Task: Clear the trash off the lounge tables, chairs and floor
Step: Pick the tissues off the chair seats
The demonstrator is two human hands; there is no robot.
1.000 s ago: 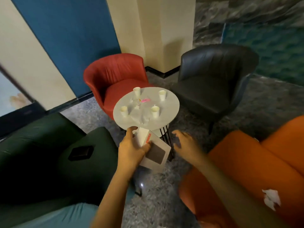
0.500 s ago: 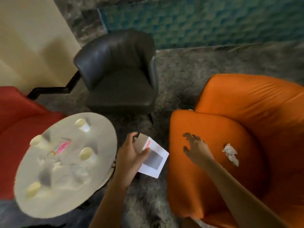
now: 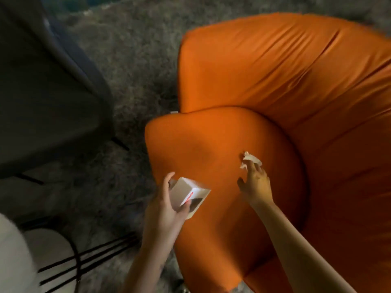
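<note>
On orange seat point(image 3: 201, 149), crumpled tissue point(image 3: 251, 160) lies at right hand point(image 3: 256, 185) fingertips; fingers spread, not yet closed. Left hand point(image 3: 165, 210) grips box point(image 3: 186, 193). Step: chair pickup. Next: pinch tissue, 1 clean lift.

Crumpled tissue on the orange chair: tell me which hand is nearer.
Right. The right hand is at the crumpled tissue, fingertips at its edge, on the orange chair; the left hand is farther back to its left, gripping a white box.
</note>
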